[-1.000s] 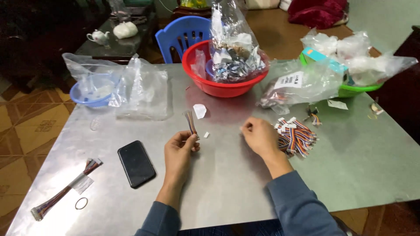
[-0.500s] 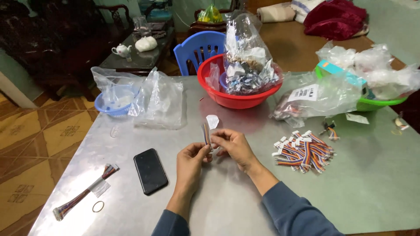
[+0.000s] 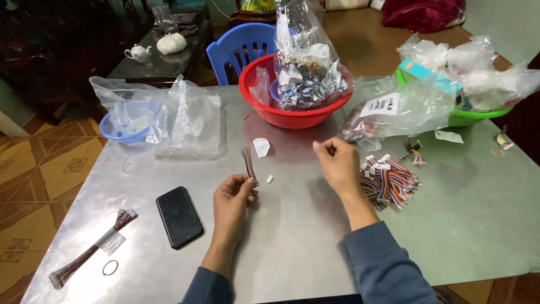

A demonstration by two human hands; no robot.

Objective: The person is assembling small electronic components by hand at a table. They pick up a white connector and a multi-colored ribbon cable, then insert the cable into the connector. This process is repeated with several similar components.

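Head view looks down on a grey metal table (image 3: pixel 292 236) where my left hand (image 3: pixel 232 200) pinches a short bundle of multicoloured ribbon wires (image 3: pixel 247 163) at its lower end, the wires standing up and away from me. My right hand (image 3: pixel 337 163) hovers above the table with fingertips pressed together; whether anything is between them I cannot tell. Beyond my hands, a round red plastic basin (image 3: pixel 281 110) holds a clear plastic bag stuffed with silvery and white scraps (image 3: pixel 306 73). On the left, a small blue plastic basket (image 3: pixel 126 126) sits inside a clear bag, with an empty-looking clear bag (image 3: pixel 194 124) beside it. On the right, a green plastic bowl (image 3: pixel 478 115) holds crumpled clear bags, and a clear packet with a white rectangular label (image 3: pixel 382 107) leans near it. Just beside my right wrist lies a heap of multicoloured wire harnesses with white plugs (image 3: pixel 391 180).
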